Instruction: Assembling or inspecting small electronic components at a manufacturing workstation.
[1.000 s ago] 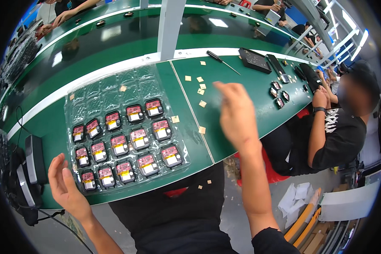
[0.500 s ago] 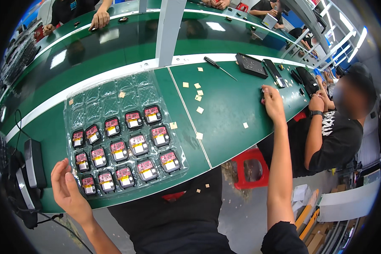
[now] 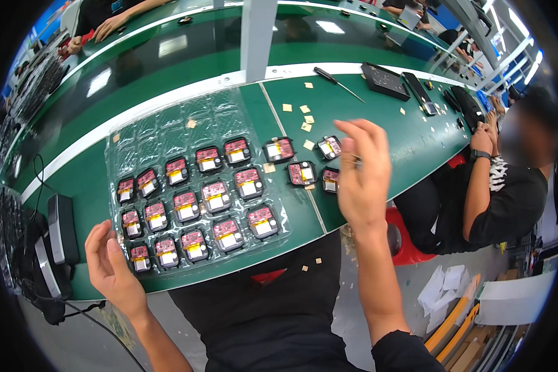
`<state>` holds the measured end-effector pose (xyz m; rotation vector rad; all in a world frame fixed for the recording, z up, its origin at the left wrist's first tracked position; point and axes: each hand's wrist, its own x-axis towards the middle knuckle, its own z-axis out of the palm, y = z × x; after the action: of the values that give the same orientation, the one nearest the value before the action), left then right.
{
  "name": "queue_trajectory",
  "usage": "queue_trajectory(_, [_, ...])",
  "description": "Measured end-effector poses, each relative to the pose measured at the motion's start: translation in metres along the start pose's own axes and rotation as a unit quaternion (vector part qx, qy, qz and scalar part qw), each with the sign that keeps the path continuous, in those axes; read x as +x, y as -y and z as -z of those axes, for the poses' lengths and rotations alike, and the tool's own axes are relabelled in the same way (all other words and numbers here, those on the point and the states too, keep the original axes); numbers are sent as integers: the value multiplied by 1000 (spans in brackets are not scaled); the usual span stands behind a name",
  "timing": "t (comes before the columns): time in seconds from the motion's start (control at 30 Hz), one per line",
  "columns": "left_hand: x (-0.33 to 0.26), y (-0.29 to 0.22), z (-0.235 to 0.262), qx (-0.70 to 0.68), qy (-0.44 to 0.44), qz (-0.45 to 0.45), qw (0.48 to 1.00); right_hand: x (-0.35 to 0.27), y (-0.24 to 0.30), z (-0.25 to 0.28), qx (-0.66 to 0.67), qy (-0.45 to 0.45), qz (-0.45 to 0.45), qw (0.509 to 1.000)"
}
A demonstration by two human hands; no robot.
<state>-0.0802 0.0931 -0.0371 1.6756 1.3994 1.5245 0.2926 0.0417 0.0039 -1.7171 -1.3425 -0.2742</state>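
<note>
A clear blister tray (image 3: 161,137) lies at the left of the green table, with black-cased square circuit units (image 3: 186,206) in its nearer rows. These show red boards, yellow tape and white blocks. My left hand (image 3: 113,263) is beside the tray's near left corner, fingers apart and slightly curled, holding nothing. To the tray's right, several more units, among them one circuit unit (image 3: 301,174), lie loose on the table. My right hand (image 3: 364,173) is just right of them, open with fingers stretched and thumb apart. It partly covers the nearest right unit (image 3: 330,180); whether it touches it I cannot tell.
Small beige squares (image 3: 306,126) are scattered about. A screwdriver (image 3: 338,84) and a black parts tray (image 3: 385,82) lie at the far side. A grey post (image 3: 256,43) rises behind. A co-worker (image 3: 508,186) sits at the right; a black device (image 3: 61,226) stands at the left.
My right hand has moved left toward the tray and opened. Several circuit units now lie loose right of the tray, where none lay before. The whole view has shifted a little.
</note>
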Motion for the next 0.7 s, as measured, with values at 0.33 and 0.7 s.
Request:
queue_trajectory(0.33, [-2,-2,2,18,-39,-46,998,-62,20,25,-111,155,-122,974])
queue_trajectory(0.7, [-60,-74,-39,-19,230,-382,895,-106,70,46,477,237,-283,798])
